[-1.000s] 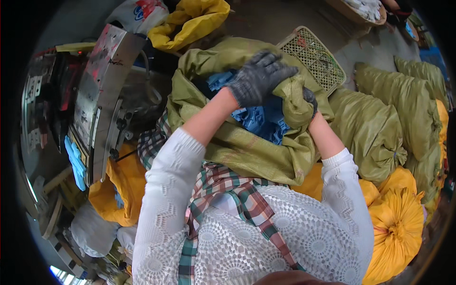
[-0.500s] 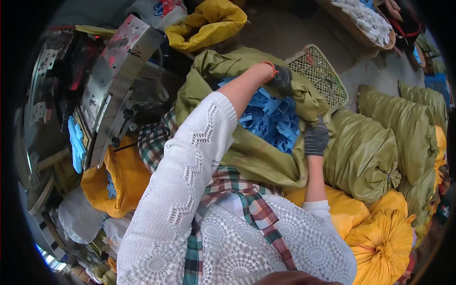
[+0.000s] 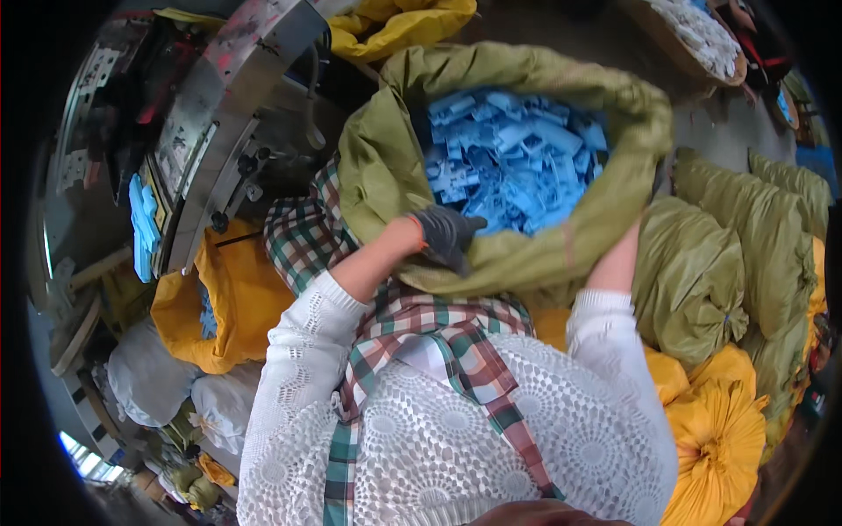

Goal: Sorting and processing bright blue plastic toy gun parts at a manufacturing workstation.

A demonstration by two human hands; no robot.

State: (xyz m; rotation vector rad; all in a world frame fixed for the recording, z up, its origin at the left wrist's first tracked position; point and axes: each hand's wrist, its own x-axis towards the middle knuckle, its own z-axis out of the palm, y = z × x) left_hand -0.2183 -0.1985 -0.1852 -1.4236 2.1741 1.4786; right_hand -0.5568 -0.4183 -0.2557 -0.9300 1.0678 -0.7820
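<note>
Head view: I look down past a white openwork top (image 3: 491,430) and a checked apron (image 3: 438,311) onto an open green sack (image 3: 377,175), which stands upright right in front of the person, its mouth facing up toward me. Inside it I see a heap of blue pieces (image 3: 526,158), small, angular and jumbled together, lying below the rolled rim. The two hands are well apart. The left hand (image 3: 445,237), in a dark grey glove with an orange-red band (image 3: 420,232) at the wrist, is clamped on the near rim, left of its middle, with the cloth between its fingers. The right hand (image 3: 658,178) is at the outer right side of the sack; only a dark sliver of it shows to me past the cloth, so I cannot tell whether it grips. To the left I have a metal machine (image 3: 228,96) with a flat light-blue piece (image 3: 143,228) at its lower edge, and below that an open orange sack (image 3: 241,302) with some blue inside. To the right, full green sacks (image 3: 688,280) lie side by side, with a tied orange sack (image 3: 715,430) nearer the person. Beyond them, at the upper right, I see a container of white pieces (image 3: 697,39).
</note>
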